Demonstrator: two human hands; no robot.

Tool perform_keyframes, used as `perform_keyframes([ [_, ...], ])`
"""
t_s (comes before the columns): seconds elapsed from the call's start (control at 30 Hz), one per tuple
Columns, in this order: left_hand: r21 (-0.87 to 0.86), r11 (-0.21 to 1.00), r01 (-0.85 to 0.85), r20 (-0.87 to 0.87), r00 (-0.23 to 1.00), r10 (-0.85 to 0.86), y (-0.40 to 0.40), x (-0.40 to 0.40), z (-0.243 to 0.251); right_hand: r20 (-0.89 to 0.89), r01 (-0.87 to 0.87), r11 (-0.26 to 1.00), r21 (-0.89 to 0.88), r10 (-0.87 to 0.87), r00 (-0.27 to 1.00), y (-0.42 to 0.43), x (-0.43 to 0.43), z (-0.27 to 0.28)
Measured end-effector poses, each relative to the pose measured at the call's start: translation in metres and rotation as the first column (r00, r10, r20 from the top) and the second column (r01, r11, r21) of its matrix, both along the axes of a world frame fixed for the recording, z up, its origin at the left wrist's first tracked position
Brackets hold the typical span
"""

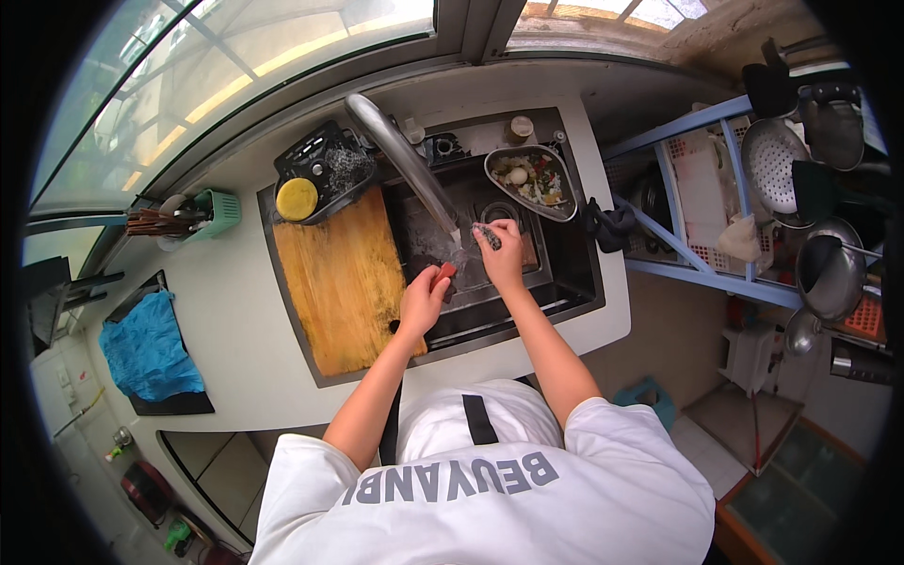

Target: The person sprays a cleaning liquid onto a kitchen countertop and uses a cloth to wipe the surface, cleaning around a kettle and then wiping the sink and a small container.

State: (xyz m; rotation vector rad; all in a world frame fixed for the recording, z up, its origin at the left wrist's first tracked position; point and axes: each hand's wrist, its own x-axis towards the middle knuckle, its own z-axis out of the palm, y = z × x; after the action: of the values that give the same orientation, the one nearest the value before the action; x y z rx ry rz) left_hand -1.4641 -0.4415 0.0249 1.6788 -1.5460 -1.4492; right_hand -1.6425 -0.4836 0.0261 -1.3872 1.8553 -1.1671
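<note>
Over the black sink (572,275), my left hand (421,302) grips a small red object (444,271), whose lower part is hidden by my fingers. My right hand (503,256) pinches a grey steel-wool scrubber (489,236), a little to the right of the faucet's outlet. From above, the thick metal faucet (402,159) slants down between both hands, and water seems to run from its tip. Left of my left hand lies a wooden cutting board (335,282) with dark stains along its edge.
A black drain basket (332,201) holds a round yellow sponge (296,199) and steel wool (349,169). Food scraps fill a triangular strainer (567,212) at the sink's back right. A jar (521,129) stands behind. Black cloth (609,224) hangs at right; blue cloth (148,346) lies left.
</note>
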Motion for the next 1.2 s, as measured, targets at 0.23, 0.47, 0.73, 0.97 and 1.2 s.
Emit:
perform_keyframes([
  [0.23,-0.121,0.991,0.052,0.163,0.986,-0.032,-0.005,-0.010,0.022,0.004,0.030,0.998,0.048,-0.031,1.000,0.003,-0.001,-0.002],
  [0.47,-0.065,0.994,0.091,0.176,0.981,-0.079,-0.002,-0.020,0.039,-0.208,-0.039,0.981,0.188,0.079,0.975,0.014,-0.023,-0.048],
  [0.73,-0.406,0.912,-0.057,0.350,0.912,0.213,0.017,0.047,0.061,-0.109,-0.174,0.931,0.320,0.219,0.970,0.081,-0.053,-0.063],
  [0.97,-0.386,0.428,-0.817,-0.229,0.534,0.814,-0.037,0.201,0.105,-0.166,-0.012,0.938,0.347,0.073,0.983,0.109,-0.061,-0.045],
  [1.2,-0.546,0.214,-0.810,-0.370,0.462,0.806,-0.168,0.324,0.098,-0.175,-0.094,0.976,0.196,0.130,0.976,0.088,-0.038,-0.010],
])
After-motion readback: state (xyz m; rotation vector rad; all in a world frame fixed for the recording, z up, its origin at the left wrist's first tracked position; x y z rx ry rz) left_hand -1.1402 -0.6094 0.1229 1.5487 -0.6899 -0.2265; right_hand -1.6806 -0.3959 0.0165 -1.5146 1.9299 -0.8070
